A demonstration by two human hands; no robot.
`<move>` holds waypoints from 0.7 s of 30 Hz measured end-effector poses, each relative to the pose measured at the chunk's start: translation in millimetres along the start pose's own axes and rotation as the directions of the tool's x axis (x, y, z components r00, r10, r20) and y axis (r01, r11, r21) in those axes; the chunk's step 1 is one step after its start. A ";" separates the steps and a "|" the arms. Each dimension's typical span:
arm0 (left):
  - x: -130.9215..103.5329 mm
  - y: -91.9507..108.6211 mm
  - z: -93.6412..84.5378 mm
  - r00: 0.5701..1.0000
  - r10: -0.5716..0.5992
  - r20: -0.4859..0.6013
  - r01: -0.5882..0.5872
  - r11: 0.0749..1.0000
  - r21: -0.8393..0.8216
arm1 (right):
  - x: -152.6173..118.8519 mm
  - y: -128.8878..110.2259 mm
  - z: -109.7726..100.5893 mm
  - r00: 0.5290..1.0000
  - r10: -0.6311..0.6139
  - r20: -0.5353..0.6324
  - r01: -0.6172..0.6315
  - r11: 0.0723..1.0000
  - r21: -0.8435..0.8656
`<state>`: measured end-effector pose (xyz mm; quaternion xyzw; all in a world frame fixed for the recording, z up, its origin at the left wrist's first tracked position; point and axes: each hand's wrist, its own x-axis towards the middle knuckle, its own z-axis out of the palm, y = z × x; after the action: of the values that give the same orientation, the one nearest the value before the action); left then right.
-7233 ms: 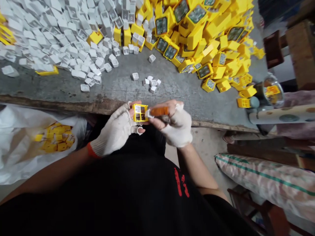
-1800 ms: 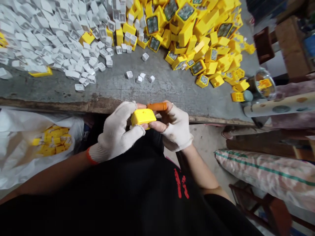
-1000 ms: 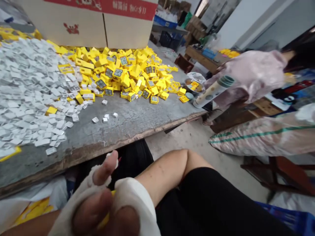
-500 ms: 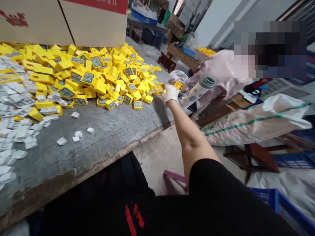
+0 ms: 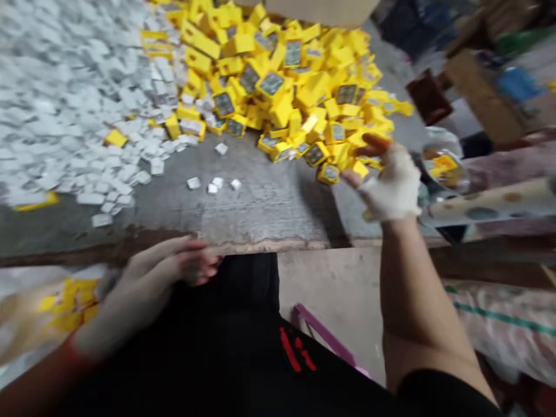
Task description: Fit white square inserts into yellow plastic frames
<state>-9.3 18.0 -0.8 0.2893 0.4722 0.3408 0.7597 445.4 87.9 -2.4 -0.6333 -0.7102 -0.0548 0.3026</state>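
My right hand [image 5: 391, 182], in a white glove with bare fingertips, reaches to the right end of a heap of yellow plastic pieces [image 5: 319, 87]. Thumb and fingers are spread apart there; a small yellow block [image 5: 360, 168] shows between them, not visibly gripped. My left hand [image 5: 163, 272], gloved the same way and blurred, is at the table's front edge. Its fingers curl together, and whatever might be inside them is hidden. Many yellow pieces have a grey patterned face. Small white caps [image 5: 99, 104] cover the left of the table, with several loose ones [image 5: 217, 183] in front.
The grey table [image 5: 269, 214] has a worn front edge. A cardboard box [image 5: 321, 8] stands behind the heap. At right are a clear bowl [image 5: 445, 168] with yellow parts and a spotted tube [image 5: 499, 205]. A bag of yellow pieces [image 5: 72, 304] is below left; a purple stool [image 5: 325, 339] is below.
My view has swung left and down. My left hand has come into view. My right hand has moved from beside the bowl to the heap's right end, its fingers now spread.
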 end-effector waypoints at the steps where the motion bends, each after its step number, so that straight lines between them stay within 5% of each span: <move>1: 4.3 -6.0 -0.5 0.996 -0.066 0.059 0.067 0.998 -0.018 | -14.3 -38.4 8.3 0.995 -0.096 0.040 0.092 0.992 0.091; 4: 23.9 -22.0 5.7 0.965 -0.133 0.225 0.168 0.975 -0.148 | -59.9 -147.0 28.1 0.891 -0.364 0.272 0.262 0.900 0.347; 7: 28.9 -32.0 6.9 0.960 -0.058 0.275 0.130 0.960 -0.249 | -82.6 -201.6 42.6 0.864 -0.393 0.315 0.237 0.869 0.434; 12: 10.2 -27.6 -11.2 0.988 0.022 0.154 0.032 0.941 -0.338 | -44.7 -186.1 69.1 0.864 -0.275 0.422 0.045 0.876 0.481; 15: 3.6 -14.1 -17.2 0.999 -0.042 0.019 0.046 0.943 -0.329 | 2.9 -168.8 98.7 0.897 -0.034 0.442 -0.059 0.979 0.196; 18: 3.1 -2.1 -18.0 0.984 -0.162 -0.072 0.134 0.946 -0.294 | 36.2 -165.7 123.5 0.851 0.033 0.524 -0.045 0.999 0.010; 21: 4.9 -0.1 -20.0 0.981 -0.164 -0.103 0.129 0.951 -0.280 | 35.4 -172.1 125.5 0.863 -0.008 0.505 -0.089 0.982 0.166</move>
<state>-25.9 24.2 -11.2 0.1244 0.4879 0.3625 0.7843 239.2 143.4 -33.9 -0.6098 -0.7529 0.1843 0.1653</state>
